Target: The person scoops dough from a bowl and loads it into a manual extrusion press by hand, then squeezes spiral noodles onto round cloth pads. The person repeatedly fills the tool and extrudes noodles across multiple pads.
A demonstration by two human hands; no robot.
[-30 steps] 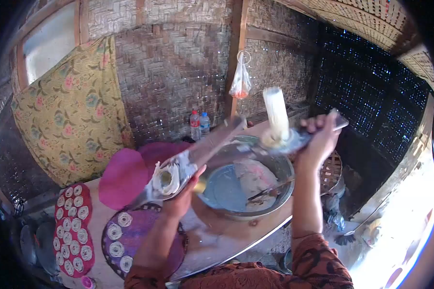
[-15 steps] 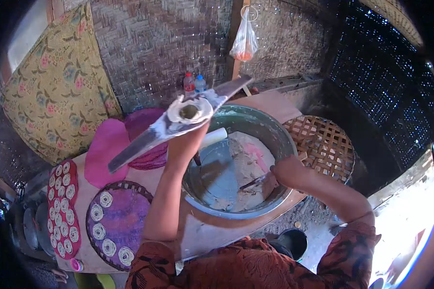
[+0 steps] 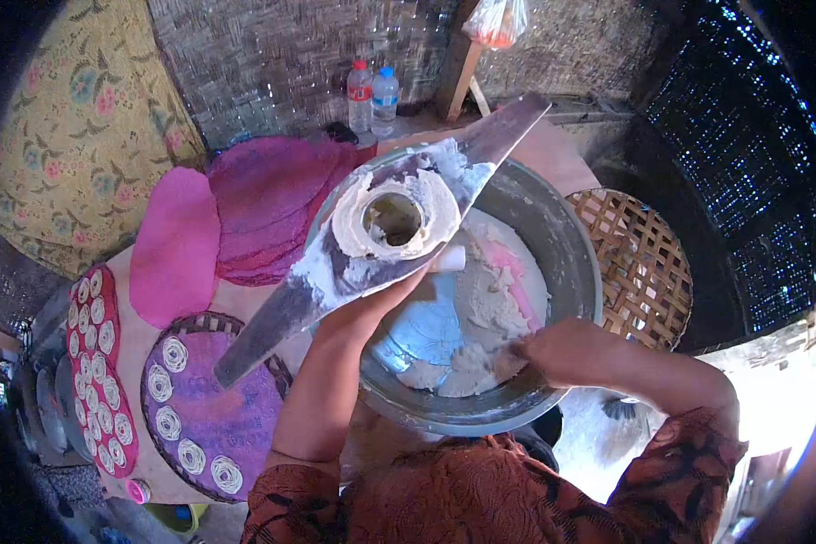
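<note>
We face a woven bamboo wall (image 3: 290,63).
A flowered yellow cloth (image 3: 77,127) hangs at left, a wooden post (image 3: 461,78) stands mid-wall, and daylight pricks through the dark woven panel (image 3: 743,154) at right.

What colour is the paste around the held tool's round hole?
The paste is off-white, best seen in the head view.

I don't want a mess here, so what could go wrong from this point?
The white dough smeared around the opening of the long tool might drop off, as the left hand holds it raised. Its lower end overlaps the purple tray in view and could knock the coils, though height is unclear. The right hand, down inside the basin, might shift it, since neither hand appears to steady its rim.
</note>
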